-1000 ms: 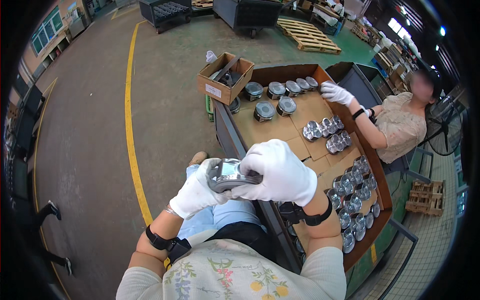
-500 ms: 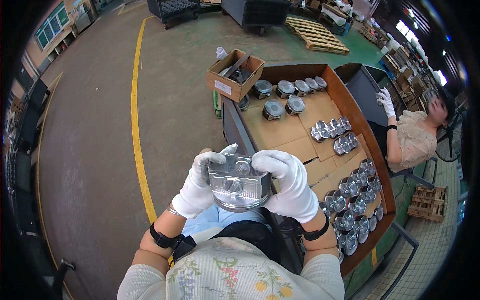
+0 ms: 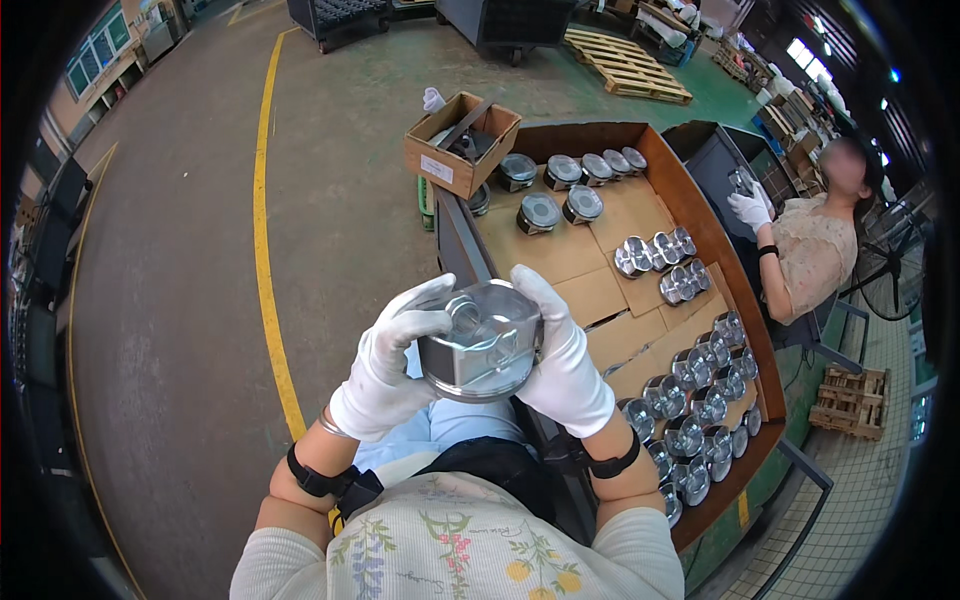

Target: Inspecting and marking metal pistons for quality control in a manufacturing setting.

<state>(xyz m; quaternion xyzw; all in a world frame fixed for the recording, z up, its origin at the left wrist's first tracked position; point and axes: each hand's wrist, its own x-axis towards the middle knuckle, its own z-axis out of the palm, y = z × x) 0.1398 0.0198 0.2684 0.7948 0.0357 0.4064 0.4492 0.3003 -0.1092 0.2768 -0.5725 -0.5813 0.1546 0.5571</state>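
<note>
A shiny metal piston (image 3: pixel 478 345) is held up in front of my body, between my two white-gloved hands. My left hand (image 3: pixel 390 355) grips its left side, thumb and fingers curled on the rim. From the right, my right hand (image 3: pixel 560 360) clasps the other side with the fingers mostly behind it. The piston's hollow inside and a round boss show at its top. Beside my right arm, several more pistons (image 3: pixel 708 405) stand in rows in a cardboard-lined bin (image 3: pixel 560 250).
On the bin's far left corner sits a wooden box (image 3: pixel 450 165) with dark tools. Across the bin a co-worker (image 3: pixel 810 230) in white gloves holds a metal part. Further off are a wooden pallet (image 3: pixel 625 65), dark carts (image 3: pixel 505 25) and a yellow floor line (image 3: pixel 262 220).
The piston has been turned in my hands, so a different side faces me, and both hands have shifted their grip. The co-worker has raised a hand, which now holds a metal part.
</note>
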